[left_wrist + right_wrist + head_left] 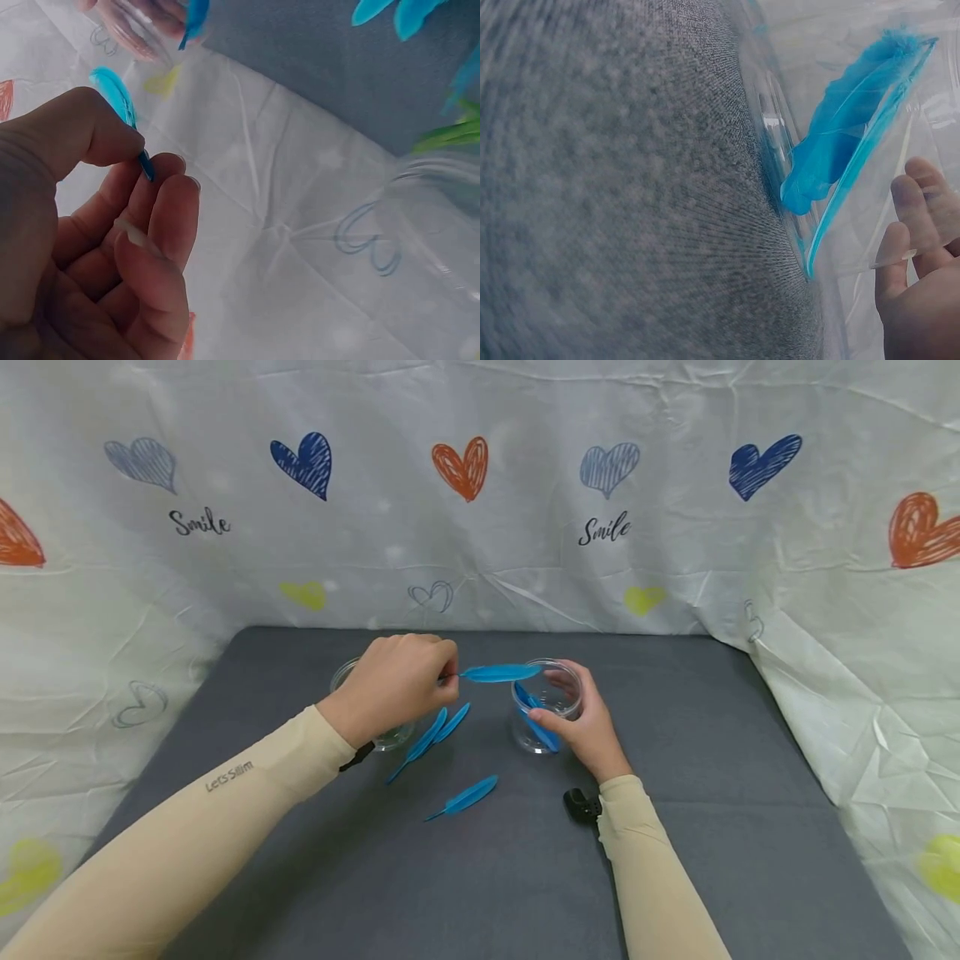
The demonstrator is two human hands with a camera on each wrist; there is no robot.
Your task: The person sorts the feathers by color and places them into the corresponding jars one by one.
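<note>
My left hand [401, 675] pinches a blue feather [501, 673] by its quill, between thumb and fingertips. The feather lies level, its tip pointing right and overlapping the mouth of a clear plastic jar [529, 743]. Around that jar's upper part my right hand [588, 722] is wrapped, thumb on the near side and fingers on the far side. Blue feathers [847, 120] lean inside the jar, seen through its wall in the right wrist view. Between the hands and toward me, several blue feathers [471, 795] lie loose on the grey cloth.
A second clear jar [392, 739] stands behind my left hand, mostly hidden by it. Green feathers [450, 136] show at that jar in the left wrist view. The grey-covered table [720, 860] is bordered by a white curtain [525, 410] printed with hearts.
</note>
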